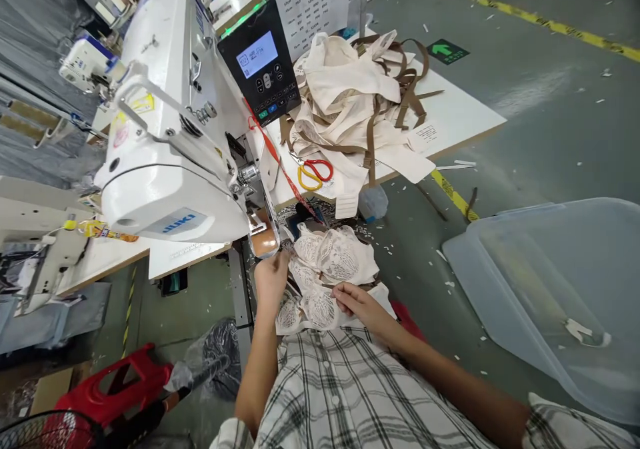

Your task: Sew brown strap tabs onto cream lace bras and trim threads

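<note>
Cream lace bras [345,254] lie in a pile on my lap, cups facing up. My left hand [271,279] is closed at the left edge of the pile, just below the front of a white sewing machine [175,182]; its fingertips are hidden, so what it grips cannot be made out. With thumb and fingers pinched together, my right hand [354,300] touches the lace cup of the nearer bra [320,308]. Close to my left hand sits the machine's orange-brown plate [264,241] under a clear guard.
Scissors [314,173] with red and yellow handles lie on the table [465,119], beside heaped cream fabric pieces [350,89] and brown straps. A control panel [260,59] stands by the machine. On the right is a translucent plastic bin [550,256]; a red stool [115,382] is lower left.
</note>
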### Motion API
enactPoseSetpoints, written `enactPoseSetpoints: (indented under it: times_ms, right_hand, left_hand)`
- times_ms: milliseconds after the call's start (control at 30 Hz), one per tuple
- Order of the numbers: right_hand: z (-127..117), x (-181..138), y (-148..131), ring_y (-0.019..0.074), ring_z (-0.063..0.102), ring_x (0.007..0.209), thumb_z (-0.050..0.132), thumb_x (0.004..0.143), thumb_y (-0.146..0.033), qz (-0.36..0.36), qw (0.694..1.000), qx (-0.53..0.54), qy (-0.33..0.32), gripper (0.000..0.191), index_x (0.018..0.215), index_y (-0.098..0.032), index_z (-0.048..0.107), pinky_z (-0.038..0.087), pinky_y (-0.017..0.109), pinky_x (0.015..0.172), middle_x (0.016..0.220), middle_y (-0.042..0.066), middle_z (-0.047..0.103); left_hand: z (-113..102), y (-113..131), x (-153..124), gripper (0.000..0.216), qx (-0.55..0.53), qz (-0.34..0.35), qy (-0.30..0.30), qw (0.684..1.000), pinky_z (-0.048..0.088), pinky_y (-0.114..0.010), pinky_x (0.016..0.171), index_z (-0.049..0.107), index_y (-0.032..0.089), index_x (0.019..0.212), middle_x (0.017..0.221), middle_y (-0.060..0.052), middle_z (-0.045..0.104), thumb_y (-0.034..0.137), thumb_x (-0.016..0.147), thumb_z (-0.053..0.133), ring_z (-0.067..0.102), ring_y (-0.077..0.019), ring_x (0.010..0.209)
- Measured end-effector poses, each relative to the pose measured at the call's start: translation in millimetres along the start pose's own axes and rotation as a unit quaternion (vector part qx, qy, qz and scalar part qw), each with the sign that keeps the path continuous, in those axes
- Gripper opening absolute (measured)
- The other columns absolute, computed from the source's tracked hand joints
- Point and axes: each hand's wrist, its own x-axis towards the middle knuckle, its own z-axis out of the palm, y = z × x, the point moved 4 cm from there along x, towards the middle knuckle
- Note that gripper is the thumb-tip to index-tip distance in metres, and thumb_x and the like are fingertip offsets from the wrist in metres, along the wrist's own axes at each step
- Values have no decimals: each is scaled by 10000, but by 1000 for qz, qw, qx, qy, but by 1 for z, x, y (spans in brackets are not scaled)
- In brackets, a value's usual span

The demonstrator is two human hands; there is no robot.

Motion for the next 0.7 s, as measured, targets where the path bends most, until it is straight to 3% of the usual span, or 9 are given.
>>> enactPoseSetpoints:
  times_ms: [133, 267, 400, 500, 700]
  right_hand:
    - [-7, 6, 3, 117, 365, 585, 598, 823, -731, -5, 1000, 8, 10, 525, 861, -210, 552, 282, 290, 585, 649, -39, 476]
    - [-8, 9, 0, 119, 378, 595, 578, 851, -715, -15, 1000, -10, 3, 510, 881, -206, 569, 300, 295, 597, 667, -31, 494]
    - [-8, 8, -6, 122, 398, 617, 576, 863, -707, -40, 999, -29, 20, 503, 870, -204, 571, 314, 297, 617, 677, -30, 492]
    - [-5, 6, -10, 122, 399, 622, 591, 853, -706, -44, 998, -25, 30, 504, 874, -203, 574, 316, 297, 622, 673, -34, 486]
    - [12, 13, -24, 125, 418, 630, 602, 854, -697, -62, 998, -24, 21, 488, 880, -210, 582, 347, 295, 625, 682, -27, 502]
  left_hand:
    - [1, 17, -17, 435, -133, 41, 89, 986, 504, -346, 972, 584, 196, 1294, 1232, -153, 675, 492, 979, 536, 657, -250, 1157]
    - [16, 19, -21, 445, -281, 19, 119, 952, 505, -358, 1025, 543, 244, 1347, 1324, -128, 638, 482, 973, 574, 640, -239, 1220]
    - [23, 20, -23, 507, -358, 18, 104, 928, 511, -369, 1047, 472, 301, 1403, 1498, -112, 521, 490, 951, 602, 594, -254, 1306]
    - [24, 20, -20, 493, -352, 7, 115, 929, 507, -362, 1052, 449, 296, 1407, 1479, -116, 534, 455, 958, 574, 580, -244, 1320]
    - [21, 27, -1, 448, -237, 11, 169, 957, 504, -314, 990, 475, 219, 1379, 1247, -114, 649, 401, 973, 530, 634, -210, 1184]
